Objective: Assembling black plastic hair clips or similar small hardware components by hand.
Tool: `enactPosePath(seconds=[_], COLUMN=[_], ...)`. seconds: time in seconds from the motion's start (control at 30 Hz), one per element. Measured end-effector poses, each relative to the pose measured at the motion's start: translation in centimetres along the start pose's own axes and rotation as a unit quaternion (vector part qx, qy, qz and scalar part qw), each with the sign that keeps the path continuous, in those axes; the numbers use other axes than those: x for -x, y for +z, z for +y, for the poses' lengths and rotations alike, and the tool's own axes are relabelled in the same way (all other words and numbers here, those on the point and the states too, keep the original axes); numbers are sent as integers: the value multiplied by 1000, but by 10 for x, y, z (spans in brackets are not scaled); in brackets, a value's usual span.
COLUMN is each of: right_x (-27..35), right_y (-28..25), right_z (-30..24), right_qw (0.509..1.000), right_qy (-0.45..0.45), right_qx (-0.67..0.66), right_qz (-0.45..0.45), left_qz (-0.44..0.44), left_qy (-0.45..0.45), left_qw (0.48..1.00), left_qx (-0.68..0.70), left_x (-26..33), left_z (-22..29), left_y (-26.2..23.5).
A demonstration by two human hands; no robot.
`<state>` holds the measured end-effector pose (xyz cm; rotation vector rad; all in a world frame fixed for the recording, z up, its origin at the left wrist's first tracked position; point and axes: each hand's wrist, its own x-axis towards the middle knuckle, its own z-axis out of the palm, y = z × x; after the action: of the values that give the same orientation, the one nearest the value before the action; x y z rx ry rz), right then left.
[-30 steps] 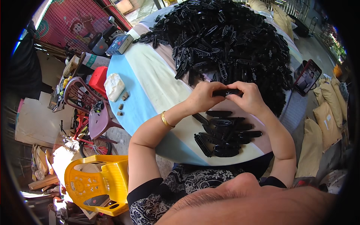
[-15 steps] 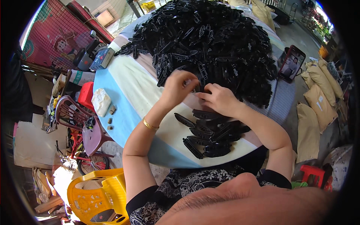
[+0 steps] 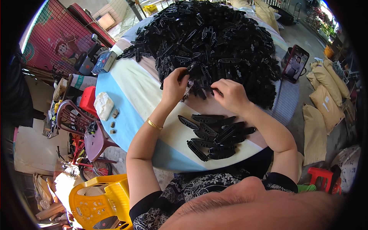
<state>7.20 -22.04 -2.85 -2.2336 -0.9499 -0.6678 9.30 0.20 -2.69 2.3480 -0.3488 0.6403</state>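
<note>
A large heap of black plastic parts [image 3: 214,38], long and narrow with openwork frames, covers the far side of the table. At its near edge my left hand [image 3: 175,86], with a gold bangle at the wrist, has thumb and fingers closed on a black plastic part [image 3: 191,69]. My right hand [image 3: 232,96] is beside it, fingers curled and pinched together; what they hold, if anything, is hidden. Nearer me lies a smaller group of black elongated pieces [image 3: 216,136], overlapping on the striped tablecloth [image 3: 149,96].
A phone [image 3: 296,64] leans upright at the table's right. At the left are a blue box [image 3: 104,62], a white bag [image 3: 103,105] and small blocks. A purple chair [image 3: 96,142] and a yellow chair [image 3: 90,207] stand left; brown sacks [image 3: 326,99] lie right.
My hands have moved apart. The left has shifted slightly up and left into the heap's edge, the right slightly rightward. Another black piece shows more fully at the top of the smaller group.
</note>
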Motion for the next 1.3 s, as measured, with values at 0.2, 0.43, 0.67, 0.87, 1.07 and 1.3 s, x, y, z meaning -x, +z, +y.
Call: enactPosePath(seconds=[0.2,0.43,0.67,0.87,1.07,1.3], right_x=[-12,-11,-14,-11,-2,-16], right_y=[-15,-16,-15,-14,-5,-24], right_z=[1,2,-1,-6,-13,-8], right_qw=[969,970,983,989,873,982], right_qy=[100,51,-47,-83,210,-62], right_qx=[-211,-227,-153,-74,-439,-153], right_qz=[74,77,89,93,31,86], left_qz=[-114,-208,-243,-235,-226,-295], left_qy=[32,-132,-180,-204,-233,-302], left_qw=[982,855,799,795,671,635], left_qx=[150,456,520,520,667,647], left_x=[11,16,18,20,24,15], left_z=[26,31,30,33,32,30], left_y=[0,5,6,6,12,0])
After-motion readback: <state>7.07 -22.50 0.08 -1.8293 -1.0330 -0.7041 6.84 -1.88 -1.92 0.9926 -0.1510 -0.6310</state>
